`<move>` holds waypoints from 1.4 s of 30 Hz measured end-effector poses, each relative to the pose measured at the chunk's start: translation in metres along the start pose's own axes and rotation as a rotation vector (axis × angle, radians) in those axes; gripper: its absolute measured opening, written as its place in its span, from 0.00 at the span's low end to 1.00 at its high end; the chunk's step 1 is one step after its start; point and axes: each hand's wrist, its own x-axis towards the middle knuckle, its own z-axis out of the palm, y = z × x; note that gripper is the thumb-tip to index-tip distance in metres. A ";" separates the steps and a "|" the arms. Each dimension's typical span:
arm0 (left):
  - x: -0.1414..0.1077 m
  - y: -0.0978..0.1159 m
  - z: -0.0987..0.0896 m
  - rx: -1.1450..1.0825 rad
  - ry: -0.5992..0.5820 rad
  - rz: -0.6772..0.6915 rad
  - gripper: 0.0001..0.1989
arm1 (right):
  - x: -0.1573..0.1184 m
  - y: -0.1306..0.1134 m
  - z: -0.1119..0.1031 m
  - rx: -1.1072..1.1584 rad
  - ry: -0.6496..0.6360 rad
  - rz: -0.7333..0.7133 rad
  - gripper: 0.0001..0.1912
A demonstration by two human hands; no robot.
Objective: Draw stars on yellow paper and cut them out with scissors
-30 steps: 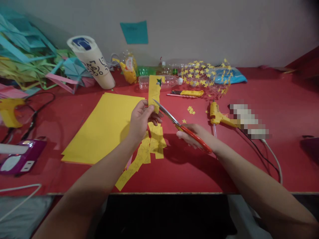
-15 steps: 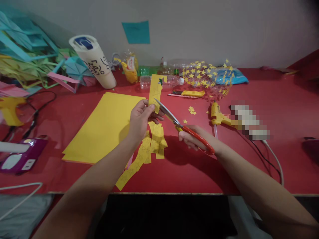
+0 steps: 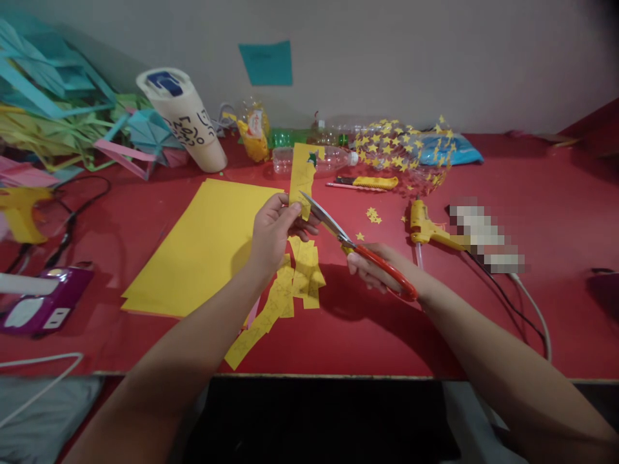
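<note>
My left hand (image 3: 275,225) pinches the lower end of a yellow paper strip (image 3: 300,171), which stands upright and has a notched right edge. Red-handled scissors (image 3: 382,263) are gripped in my right hand (image 3: 370,267), their blades angled up and left against the strip close to my left thumb. Below my hands lie several yellow paper pieces with star outlines (image 3: 283,293). A stack of yellow sheets (image 3: 193,251) rests left of them, partly behind my left forearm. Small cut stars (image 3: 372,214) are scattered right of the blades.
Plastic bottles (image 3: 333,158), a box cutter (image 3: 372,183) and a star-covered clear bottle (image 3: 401,148) line the back. A yellow glue gun (image 3: 423,225) lies right. At left are a tumbler (image 3: 193,125), folded paper shapes (image 3: 53,84), another glue gun (image 3: 24,209) and a purple power strip (image 3: 46,303).
Almost nothing differs. The whole view has shifted very slightly, while both hands, the strip and the scissors keep the same position relative to each other.
</note>
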 end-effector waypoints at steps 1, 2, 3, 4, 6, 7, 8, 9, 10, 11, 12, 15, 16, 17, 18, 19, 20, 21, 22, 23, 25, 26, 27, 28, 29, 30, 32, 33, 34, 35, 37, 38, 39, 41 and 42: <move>0.000 0.000 0.000 0.002 0.002 0.004 0.12 | 0.000 0.000 0.000 -0.003 0.000 -0.005 0.29; 0.000 0.000 0.000 0.001 0.004 0.008 0.12 | 0.000 0.001 0.000 -0.009 0.002 -0.009 0.29; 0.000 0.000 0.000 -0.001 0.005 0.012 0.12 | 0.001 0.001 0.000 -0.016 0.005 -0.013 0.29; 0.000 0.000 0.000 -0.005 0.006 0.016 0.12 | 0.001 0.001 0.000 -0.022 0.012 -0.014 0.30; 0.000 0.001 0.000 -0.020 0.007 0.026 0.12 | 0.001 0.001 0.000 -0.033 0.023 -0.011 0.30; 0.000 0.001 0.000 -0.030 0.006 0.030 0.12 | 0.001 0.001 0.001 -0.034 0.024 -0.006 0.30; 0.000 0.002 0.000 -0.040 0.005 0.034 0.12 | 0.001 0.001 0.001 -0.030 0.021 -0.002 0.30; 0.000 0.002 0.000 -0.048 0.003 0.036 0.12 | 0.001 0.001 0.001 -0.024 0.017 -0.001 0.31; 0.000 0.002 0.000 -0.053 0.000 0.036 0.12 | 0.001 0.001 0.002 -0.017 0.011 -0.005 0.31; 0.000 0.002 0.000 -0.055 -0.003 0.034 0.12 | 0.001 0.001 0.002 -0.008 0.006 -0.010 0.31; 0.000 0.002 0.000 -0.052 -0.005 0.031 0.13 | 0.001 0.000 0.002 0.002 0.000 -0.013 0.31; 0.001 0.001 -0.001 -0.023 0.002 0.017 0.13 | -0.001 0.000 0.002 0.026 -0.012 -0.009 0.30; 0.001 0.001 -0.001 -0.011 0.006 0.013 0.13 | -0.001 0.000 0.002 0.030 -0.015 -0.006 0.29; 0.001 0.001 -0.001 -0.001 0.009 0.010 0.13 | -0.001 0.000 0.002 0.034 -0.016 -0.004 0.29; 0.001 0.001 -0.002 0.007 0.011 0.008 0.13 | -0.001 0.000 0.001 0.035 -0.015 -0.007 0.29; 0.001 0.001 -0.002 0.010 0.012 0.007 0.13 | 0.000 0.001 0.001 0.035 -0.013 -0.011 0.28; 0.001 0.001 -0.002 0.011 0.013 0.007 0.13 | 0.000 0.001 0.001 0.032 -0.012 -0.015 0.28; 0.001 0.001 -0.002 0.010 0.014 0.008 0.13 | 0.000 0.002 0.001 0.029 -0.011 -0.018 0.28; 0.001 0.001 -0.001 0.008 0.015 0.008 0.12 | 0.000 0.002 0.001 0.026 -0.012 -0.021 0.28; 0.001 0.001 -0.001 0.006 0.014 0.009 0.12 | 0.000 0.001 0.001 0.024 -0.013 -0.023 0.28; 0.001 0.001 -0.001 -0.003 0.013 0.013 0.12 | 0.000 0.000 0.001 0.023 -0.012 -0.018 0.29; 0.001 0.001 -0.001 -0.008 0.011 0.015 0.12 | 0.000 -0.001 0.001 0.022 -0.010 -0.016 0.30; 0.001 0.001 -0.001 -0.010 0.008 0.016 0.11 | 0.000 -0.002 0.002 0.021 -0.010 -0.014 0.30; 0.001 0.002 -0.001 -0.009 0.007 0.015 0.11 | 0.000 -0.003 0.002 0.017 -0.009 -0.012 0.31; 0.001 0.002 -0.001 -0.004 0.006 0.011 0.10 | 0.000 -0.003 0.002 0.011 -0.008 -0.011 0.31; 0.001 0.002 -0.001 0.003 0.007 0.006 0.10 | -0.001 -0.004 0.002 0.004 -0.007 -0.010 0.31; 0.001 0.003 -0.002 0.015 0.010 -0.005 0.10 | -0.001 -0.004 0.002 -0.007 -0.001 -0.007 0.31; 0.001 0.003 -0.002 0.015 0.010 -0.008 0.10 | -0.001 -0.004 0.002 -0.010 0.002 -0.006 0.31; 0.001 0.003 -0.002 0.012 0.008 -0.010 0.10 | -0.001 -0.004 0.002 -0.012 0.004 -0.007 0.32; 0.001 0.003 -0.002 0.006 0.006 -0.011 0.10 | -0.001 -0.003 0.002 -0.011 0.002 -0.010 0.32; 0.002 0.003 -0.002 -0.007 0.001 -0.011 0.09 | 0.000 -0.001 0.002 -0.013 -0.005 -0.021 0.31; 0.002 0.003 -0.003 -0.012 0.001 -0.011 0.09 | 0.000 0.000 0.001 -0.019 -0.008 -0.027 0.31; 0.002 0.003 -0.003 -0.016 0.003 -0.010 0.08 | 0.001 0.001 0.001 -0.027 -0.005 -0.033 0.30; 0.002 0.003 -0.003 -0.023 0.005 -0.008 0.09 | 0.003 0.004 0.001 -0.050 0.013 -0.035 0.29; 0.003 0.003 -0.003 -0.027 0.003 -0.007 0.09 | 0.004 0.005 0.001 -0.057 0.020 -0.033 0.29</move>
